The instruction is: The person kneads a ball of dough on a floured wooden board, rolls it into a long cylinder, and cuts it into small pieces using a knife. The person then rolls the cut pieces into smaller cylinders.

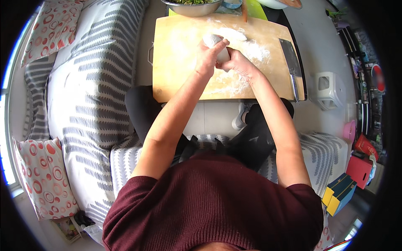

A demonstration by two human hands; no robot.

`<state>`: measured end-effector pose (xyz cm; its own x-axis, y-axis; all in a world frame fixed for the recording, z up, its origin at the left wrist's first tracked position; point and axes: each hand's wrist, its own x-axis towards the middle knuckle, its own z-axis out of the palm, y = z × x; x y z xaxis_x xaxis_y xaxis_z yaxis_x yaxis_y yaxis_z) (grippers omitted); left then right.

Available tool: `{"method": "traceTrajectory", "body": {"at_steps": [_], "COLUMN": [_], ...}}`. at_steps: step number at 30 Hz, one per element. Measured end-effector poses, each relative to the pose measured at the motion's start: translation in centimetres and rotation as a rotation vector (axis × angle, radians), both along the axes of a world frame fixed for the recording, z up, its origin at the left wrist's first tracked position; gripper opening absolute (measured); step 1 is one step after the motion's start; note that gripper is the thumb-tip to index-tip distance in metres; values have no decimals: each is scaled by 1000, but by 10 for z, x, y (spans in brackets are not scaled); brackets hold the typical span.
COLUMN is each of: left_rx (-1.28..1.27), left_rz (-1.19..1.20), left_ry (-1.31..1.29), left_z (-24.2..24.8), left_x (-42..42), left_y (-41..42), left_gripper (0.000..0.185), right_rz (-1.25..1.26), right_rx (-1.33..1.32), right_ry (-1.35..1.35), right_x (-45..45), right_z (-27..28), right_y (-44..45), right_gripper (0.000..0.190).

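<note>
A lump of white dough (223,56) is held between my two hands above the wooden cutting board (179,47). My left hand (207,57) wraps its left side, and a rounded end of the dough shows past the thumb. My right hand (235,62) grips the lower right part, with the fingertips partly hidden. Just beyond my hands, a second floured piece of dough (240,35) lies on the board. Loose white flour (257,51) is scattered around it and nearer to me.
A cleaver (289,58) lies along the board's right side, handle towards me. Past the far edge stand a steel bowl (196,8) of chopped greens and a thin wooden stick (244,12). A white stool (328,89) is to the right, a covered sofa (91,72) to the left.
</note>
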<state>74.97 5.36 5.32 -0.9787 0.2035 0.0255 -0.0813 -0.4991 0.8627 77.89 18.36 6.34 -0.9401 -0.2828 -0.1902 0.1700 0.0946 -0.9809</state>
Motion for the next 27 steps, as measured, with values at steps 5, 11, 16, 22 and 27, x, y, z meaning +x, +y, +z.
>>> {"method": "traceTrajectory", "body": {"at_steps": [5,11,16,22,27], "left_rx": [43,-42,-42,-32,-46], "left_rz": [199,202,243,296,344], "left_ry": [89,81,105,143,152], "left_z": [27,27,33,51,42], "left_x": [4,6,-2,-2,2], "left_y": [27,47,43,43,47], "left_gripper": [29,22,19,19,19], "right_rz": [-163,-231,-193,-205,-334], "right_rx": [211,220,154,213,215], "right_ry": [305,227,72,141,414], "right_x": [2,-4,-2,-5,-1], "right_z": [17,-20,3,19,12], "right_y": [-2,13,4,7,5], "right_gripper": [59,47,33,39,39]}}
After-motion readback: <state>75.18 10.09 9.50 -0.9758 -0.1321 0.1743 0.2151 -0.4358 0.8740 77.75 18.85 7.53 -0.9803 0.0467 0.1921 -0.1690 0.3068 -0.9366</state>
